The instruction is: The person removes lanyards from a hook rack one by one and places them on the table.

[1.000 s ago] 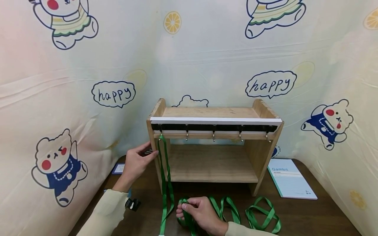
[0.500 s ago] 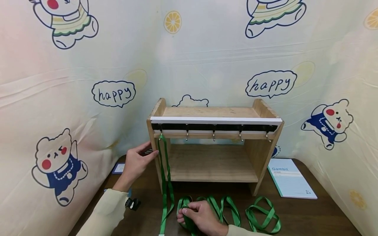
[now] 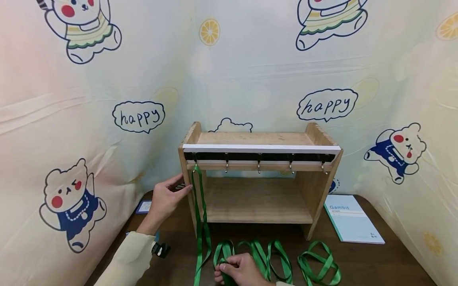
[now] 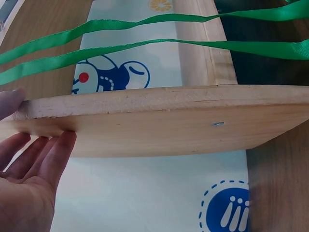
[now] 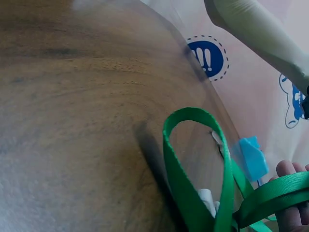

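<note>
A wooden shelf (image 3: 255,200) stands on the table, a black-and-white strip (image 3: 243,157) with several metal hooks (image 3: 259,163) along its upper front. My left hand (image 3: 166,202) holds the shelf's left side panel (image 4: 159,130), thumb at the front edge, fingertips against the outer face. From the leftmost hook a green lanyard (image 3: 198,266) hangs in two strands. Below the shelf front, my right hand (image 3: 245,272) pinches another green lanyard (image 3: 225,249) between thumb and fingers; its ribbon loops up in the right wrist view. Part of that hand is cut off by the frame.
More green lanyards (image 3: 279,258) lie looped to the right of my right hand, one (image 3: 318,264) farther right. A notebook (image 3: 354,218) lies right of the shelf. A blue-edged card (image 3: 144,206) is behind my left forearm. A light blue object (image 5: 253,157) shows in the right wrist view.
My right hand has drawn slightly down and toward me with the lanyard, so more of its loop shows. My left hand stays on the panel. The head view has tilted up slightly.
</note>
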A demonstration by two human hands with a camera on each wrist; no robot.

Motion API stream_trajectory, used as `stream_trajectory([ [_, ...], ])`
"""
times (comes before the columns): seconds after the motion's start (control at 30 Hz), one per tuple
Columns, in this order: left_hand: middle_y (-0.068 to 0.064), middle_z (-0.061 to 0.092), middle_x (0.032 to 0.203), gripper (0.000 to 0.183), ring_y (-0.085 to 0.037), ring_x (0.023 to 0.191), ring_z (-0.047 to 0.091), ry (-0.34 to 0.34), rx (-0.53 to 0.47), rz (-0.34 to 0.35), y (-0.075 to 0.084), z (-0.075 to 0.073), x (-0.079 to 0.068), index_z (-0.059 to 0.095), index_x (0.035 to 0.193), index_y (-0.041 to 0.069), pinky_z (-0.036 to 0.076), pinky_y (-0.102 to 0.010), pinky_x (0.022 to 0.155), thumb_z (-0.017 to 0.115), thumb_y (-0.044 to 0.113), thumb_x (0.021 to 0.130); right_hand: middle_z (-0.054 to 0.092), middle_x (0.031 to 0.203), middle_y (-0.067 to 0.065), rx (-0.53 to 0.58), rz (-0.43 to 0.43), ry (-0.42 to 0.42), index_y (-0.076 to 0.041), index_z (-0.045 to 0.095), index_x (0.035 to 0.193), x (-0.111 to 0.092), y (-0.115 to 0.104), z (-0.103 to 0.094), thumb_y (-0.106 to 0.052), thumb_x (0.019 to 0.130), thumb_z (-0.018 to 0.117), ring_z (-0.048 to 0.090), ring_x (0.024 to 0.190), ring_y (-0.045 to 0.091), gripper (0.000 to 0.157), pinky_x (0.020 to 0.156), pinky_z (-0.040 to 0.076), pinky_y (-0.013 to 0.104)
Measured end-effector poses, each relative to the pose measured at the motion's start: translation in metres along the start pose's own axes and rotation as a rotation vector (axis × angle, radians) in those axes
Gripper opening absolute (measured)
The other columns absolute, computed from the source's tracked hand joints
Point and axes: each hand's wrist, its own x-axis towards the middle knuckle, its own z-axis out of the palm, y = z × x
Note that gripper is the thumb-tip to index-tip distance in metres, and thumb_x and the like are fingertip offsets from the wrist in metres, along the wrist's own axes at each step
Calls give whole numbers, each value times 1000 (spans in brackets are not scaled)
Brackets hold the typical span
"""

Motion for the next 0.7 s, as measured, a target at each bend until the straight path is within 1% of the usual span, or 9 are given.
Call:
stream_trajectory([
  [0.1, -19, 66, 136, 61, -32, 121, 65, 1, 1, 3, -1, 1, 0, 57, 143, 4, 56, -17, 81, 79, 26, 90, 76, 98, 27, -37, -18, 7, 9, 76, 104, -1, 3, 0, -16, 96, 69, 77, 82, 12, 27, 78, 61, 26],
  [0.27, -19, 67, 135, 60, -32, 120, 65, 1, -5, 8, -2, 2, 0, 58, 143, 6, 57, -18, 81, 79, 26, 90, 79, 93, 17, -99, -21, 26, 3, 79, 98, -6, 12, 0, -20, 94, 71, 76, 81, 9, 25, 74, 60, 20],
  [0.43, -18, 66, 135, 62, -31, 119, 66, -1, 3, 1, -2, 1, -1, 57, 144, 6, 57, -19, 82, 78, 27, 90, 80, 88, 13, -169, -10, 57, -1, 81, 95, -10, 17, 1, -22, 92, 73, 73, 75, 5, 23, 67, 56, 16],
  [0.53, -19, 66, 136, 62, -32, 120, 65, -3, -2, 1, -1, 1, -1, 56, 144, 5, 57, -18, 82, 78, 26, 91, 80, 88, 13, -161, 14, 65, -2, 81, 95, -9, 19, 0, -23, 92, 73, 73, 75, 6, 22, 66, 55, 17],
  [0.7, -20, 66, 135, 62, -31, 118, 66, -3, 11, 1, -1, 1, -1, 55, 145, 4, 56, -16, 80, 78, 27, 91, 79, 90, 14, -138, 25, 61, -3, 81, 96, -8, 21, 0, -25, 92, 74, 73, 77, 7, 24, 68, 56, 17],
])
